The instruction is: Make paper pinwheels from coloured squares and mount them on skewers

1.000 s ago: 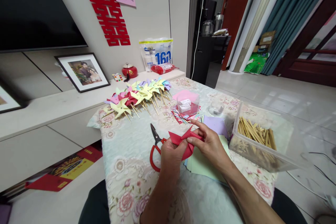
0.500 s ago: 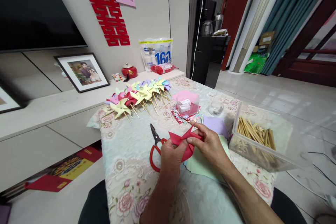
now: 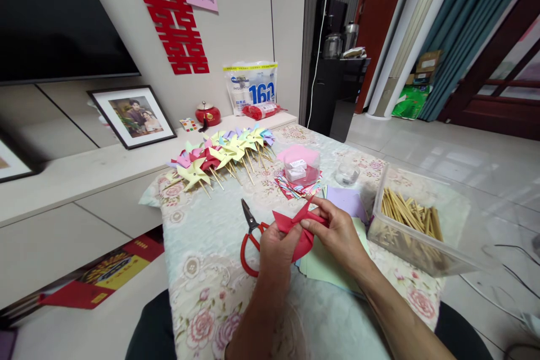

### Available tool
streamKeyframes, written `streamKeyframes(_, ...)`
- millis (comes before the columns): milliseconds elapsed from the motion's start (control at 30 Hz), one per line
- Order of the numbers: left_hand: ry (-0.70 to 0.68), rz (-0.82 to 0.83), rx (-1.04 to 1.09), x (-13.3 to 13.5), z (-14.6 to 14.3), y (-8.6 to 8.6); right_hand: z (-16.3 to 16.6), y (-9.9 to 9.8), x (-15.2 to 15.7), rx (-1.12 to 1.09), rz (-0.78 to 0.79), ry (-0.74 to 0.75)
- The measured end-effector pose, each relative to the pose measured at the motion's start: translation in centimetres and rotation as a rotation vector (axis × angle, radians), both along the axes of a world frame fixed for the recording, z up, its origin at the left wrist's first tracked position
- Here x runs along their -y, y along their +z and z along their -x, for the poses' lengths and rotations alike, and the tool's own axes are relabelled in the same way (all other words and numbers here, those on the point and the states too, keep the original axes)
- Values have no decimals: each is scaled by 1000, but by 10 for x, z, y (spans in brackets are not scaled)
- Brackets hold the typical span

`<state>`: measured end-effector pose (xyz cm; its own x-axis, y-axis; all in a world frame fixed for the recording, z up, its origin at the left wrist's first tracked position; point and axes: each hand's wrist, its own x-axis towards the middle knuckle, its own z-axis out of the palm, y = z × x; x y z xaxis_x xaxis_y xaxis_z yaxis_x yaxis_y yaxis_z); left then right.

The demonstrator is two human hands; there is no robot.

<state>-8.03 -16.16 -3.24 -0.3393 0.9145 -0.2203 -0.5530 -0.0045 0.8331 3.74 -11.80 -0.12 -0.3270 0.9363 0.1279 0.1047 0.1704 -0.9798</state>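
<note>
A living room with pale walls, a dark television screen at far left and a red paper cut-out on the wall above a long low shelf. In front of it stands the surface (image 3: 202,247), draped in a light floral cloth.

Both hands are up at the near centre. The left hand (image 3: 276,250) is closed on the near side of a folded red paper pinwheel (image 3: 300,226), fingers pinching its middle. The right hand (image 3: 340,233) grips the same pinwheel from the right, thumb and forefinger pressing a folded point toward the centre. The pinwheel sits just above the surface, between the two hands.

Just left of the left hand lie red-handled scissors (image 3: 250,235), blades pointing away. Under the right hand spreads a loose stack of pale green and lilac paper sheets (image 3: 337,261). To the right, a clear plastic box of thin wooden sticks (image 3: 409,216). Farther off, a small clear plastic tub with a pink lid (image 3: 301,164) rests on a pile of coloured paper squares (image 3: 295,187), and at far left a row of finished yellow, pink and red paper pinwheels on sticks (image 3: 221,154) lies fanned out.
</note>
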Motion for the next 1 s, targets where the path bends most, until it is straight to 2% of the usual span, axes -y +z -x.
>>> streamKeyframes(233,-45,-45,49,1,-1,4,2,1,0,-56,6,18)
streamKeyframes(467,-75,-53,50,6,3,17,-5,15,1,-159,145,115)
streamKeyframes(600,-113,-60,51,7,6,20,-10,21,1,-117,151,150)
streamKeyframes(733,-130,-55,50,8,7,23,-11,18,-1,-41,86,207)
streamKeyframes(1000,-169,-48,46,12,7,29,-11,12,-1,87,37,179)
